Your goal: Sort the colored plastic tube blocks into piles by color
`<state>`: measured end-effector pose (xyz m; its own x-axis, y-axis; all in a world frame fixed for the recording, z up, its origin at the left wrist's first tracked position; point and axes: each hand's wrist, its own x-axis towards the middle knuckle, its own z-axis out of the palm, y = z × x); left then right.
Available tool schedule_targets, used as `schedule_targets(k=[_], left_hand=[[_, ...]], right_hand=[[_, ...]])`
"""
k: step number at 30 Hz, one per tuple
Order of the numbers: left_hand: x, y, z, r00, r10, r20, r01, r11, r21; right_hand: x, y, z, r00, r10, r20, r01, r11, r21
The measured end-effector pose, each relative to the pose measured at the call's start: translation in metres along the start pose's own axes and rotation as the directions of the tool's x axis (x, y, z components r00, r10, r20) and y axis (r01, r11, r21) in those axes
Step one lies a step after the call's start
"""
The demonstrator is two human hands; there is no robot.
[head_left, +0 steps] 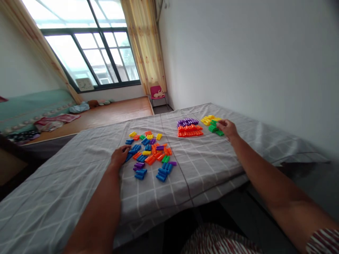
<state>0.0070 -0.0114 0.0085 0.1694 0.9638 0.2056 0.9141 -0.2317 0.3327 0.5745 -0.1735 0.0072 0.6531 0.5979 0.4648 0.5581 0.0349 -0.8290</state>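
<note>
My right hand [228, 129] pinches a green plastic piece [213, 122] at the green group [215, 131], just in front of a yellow group [209, 119]. Left of it lie orange pieces [190, 131] in rows, with purple pieces [187, 122] lined up behind them. My left hand [120, 155] rests with curled fingers at the left edge of a loose, mixed-colour spread. Blue pieces [136, 148] lie against its fingertips; whether it grips one is hidden. Orange pieces [150, 160], yellow pieces [146, 153] and more blue pieces [161, 175] are scattered there. All look like small joined tubes; their exact kind is unclear.
A grey checked cloth [206, 165] covers the table, whose front edge runs close to my body. The white wall [246, 60] borders the right side. Beyond the table are a wooden platform [124, 111], a pink chair [156, 92] and a window.
</note>
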Motion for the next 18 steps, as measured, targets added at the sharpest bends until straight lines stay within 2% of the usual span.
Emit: schedule_targets(k=[3,6,10,18], left_hand=[[0.001,0.0,-0.001,1.0,-0.021,0.017,0.02,0.999,0.026],[0.001,0.0,-0.001,0.999,-0.023,0.023,0.022,0.999,0.043],[0.002,-0.002,-0.001,1.0,-0.013,0.015,0.012,0.999,0.038],[-0.001,0.002,-0.002,1.0,-0.026,0.014,0.026,0.999,0.025]], right_hand=[[0.007,0.035,-0.028,0.988,0.07,-0.141,-0.089,0.988,-0.129],[0.003,0.049,-0.038,0.991,0.087,-0.106,-0.112,0.957,-0.266],[-0.004,0.047,-0.035,0.998,0.056,-0.019,-0.059,0.92,-0.388],[-0.009,0.039,-0.036,0.999,0.022,0.037,0.001,0.847,-0.531]])
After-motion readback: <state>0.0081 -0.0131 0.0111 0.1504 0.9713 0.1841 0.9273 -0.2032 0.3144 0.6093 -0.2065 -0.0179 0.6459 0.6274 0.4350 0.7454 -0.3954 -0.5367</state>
